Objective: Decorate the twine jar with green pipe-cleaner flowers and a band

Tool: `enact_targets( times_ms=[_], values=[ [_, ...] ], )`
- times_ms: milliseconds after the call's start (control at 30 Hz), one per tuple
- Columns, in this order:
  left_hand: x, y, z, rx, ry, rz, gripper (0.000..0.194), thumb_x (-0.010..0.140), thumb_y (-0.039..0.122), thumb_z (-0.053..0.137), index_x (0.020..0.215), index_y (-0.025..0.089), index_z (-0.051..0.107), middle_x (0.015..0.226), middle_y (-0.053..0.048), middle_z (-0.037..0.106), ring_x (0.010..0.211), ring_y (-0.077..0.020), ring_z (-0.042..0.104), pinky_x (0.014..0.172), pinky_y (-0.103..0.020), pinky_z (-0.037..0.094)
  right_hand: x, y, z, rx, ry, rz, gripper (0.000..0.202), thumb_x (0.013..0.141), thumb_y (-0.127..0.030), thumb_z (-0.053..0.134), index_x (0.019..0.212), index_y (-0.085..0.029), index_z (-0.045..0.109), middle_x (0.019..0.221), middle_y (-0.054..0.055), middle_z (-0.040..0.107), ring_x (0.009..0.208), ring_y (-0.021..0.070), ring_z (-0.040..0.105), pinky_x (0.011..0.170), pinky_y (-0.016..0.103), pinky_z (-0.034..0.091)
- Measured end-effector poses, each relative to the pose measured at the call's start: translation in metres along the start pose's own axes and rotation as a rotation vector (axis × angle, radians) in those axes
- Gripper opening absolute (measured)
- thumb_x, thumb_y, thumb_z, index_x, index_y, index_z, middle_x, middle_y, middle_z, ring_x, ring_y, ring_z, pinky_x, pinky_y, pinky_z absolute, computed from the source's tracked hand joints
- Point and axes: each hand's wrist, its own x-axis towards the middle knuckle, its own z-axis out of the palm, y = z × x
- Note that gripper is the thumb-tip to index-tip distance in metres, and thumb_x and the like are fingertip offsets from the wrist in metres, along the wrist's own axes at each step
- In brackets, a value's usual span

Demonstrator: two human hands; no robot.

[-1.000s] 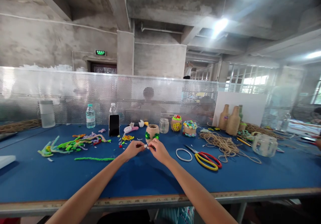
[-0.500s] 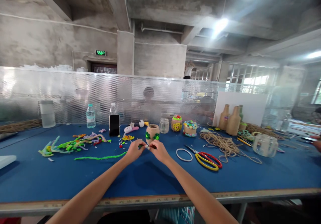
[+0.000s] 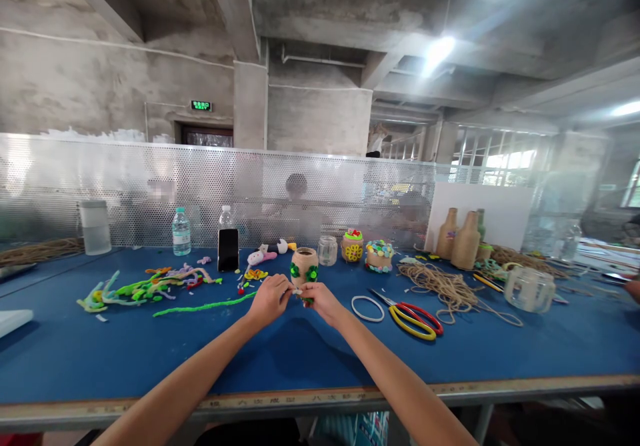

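My left hand point(image 3: 271, 301) and my right hand point(image 3: 321, 301) meet at the fingertips in front of a twine-wrapped jar point(image 3: 305, 257) with dark green decorations. Both hands are pinched together around something small, pale and partly green, too hidden to name. A bright green fuzzy stem point(image 3: 205, 307) runs across the blue table to my left hand; its near end is hidden by that hand. To the right of my right hand lie a white ring point(image 3: 367, 308) and scissors point(image 3: 413, 319) with red and yellow handles.
Colourful fuzzy stems point(image 3: 150, 286) lie at the left, near a phone point(image 3: 228, 250) and a water bottle point(image 3: 181, 231). Decorated jars point(image 3: 379, 257) stand behind the scissors. Twine point(image 3: 443, 286), wrapped bottles point(image 3: 465, 241) and a glass jar point(image 3: 529, 290) occupy the right.
My hands have shifted slightly, the left one turning over more and the right one moving a little right. The green stem has slid slightly to the right and up.
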Motion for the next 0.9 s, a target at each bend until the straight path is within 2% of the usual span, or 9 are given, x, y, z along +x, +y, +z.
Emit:
enact_targets(
  times_ms=[233,467,900],
  values=[
    [-0.0007,0.0004,-0.0038,0.11,0.044,0.092,0.022,0.089,0.02,0.04,0.076,0.016,0.058,0.074,-0.005,0.057,0.073,-0.0182,0.049,0.068,-0.031,0.036,-0.0034,-0.0013,0.002,0.128,-0.056,-0.021,0.018,0.089,-0.028,0.053,0.095,-0.012,0.058,0.087,0.002,0.06,0.069,0.0116,0.059,0.061,0.027,0.051],
    [-0.0006,-0.0011,-0.0068,0.138,0.096,0.095,0.023,0.09,0.023,0.042,0.074,0.017,0.056,0.072,-0.004,0.055,0.072,-0.0171,0.048,0.067,-0.03,0.037,-0.0058,-0.0026,0.0046,0.173,-0.067,-0.077,0.019,0.09,-0.03,0.052,0.089,-0.012,0.058,0.079,0.0,0.058,0.062,0.0096,0.056,0.057,0.024,0.049],
    [-0.0006,0.0011,0.0,0.103,0.155,0.049,0.023,0.088,0.02,0.042,0.068,0.016,0.052,0.068,-0.003,0.054,0.068,-0.0157,0.05,0.064,-0.027,0.041,-0.0017,-0.0021,0.0087,0.034,0.025,-0.124,0.023,0.091,-0.033,0.05,0.092,-0.012,0.058,0.081,0.001,0.059,0.065,0.0106,0.057,0.059,0.026,0.05]
  ],
)
